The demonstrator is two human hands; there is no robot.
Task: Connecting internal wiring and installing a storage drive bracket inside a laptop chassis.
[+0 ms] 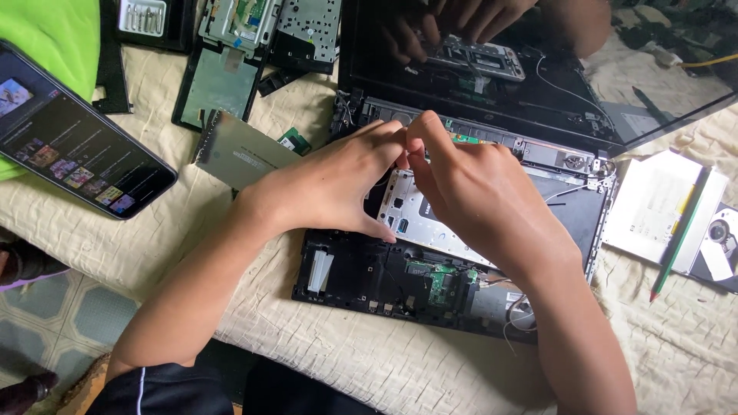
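An opened black laptop (369, 280) lies on a cream cloth with its top cover off, and a silver inner plate (419, 219) and a small green circuit board (438, 280) show inside. Its dark screen (538, 92) stands behind and mirrors my hands. My left hand (330, 184) rests on the laptop's left part, thumb on the silver plate, fingertips pinched near the hinge. My right hand (477, 196) covers the middle of the plate, its fingertips meeting the left hand's over a small part too hidden to tell.
A smartphone (69, 142) with a lit screen lies at the left on a green cloth. A flat grey metal piece (238, 154), black laptop parts (219, 81) and a screwdriver bit case (142, 15) lie behind. An optical drive (661, 207) with a green pencil (680, 230) sits at right.
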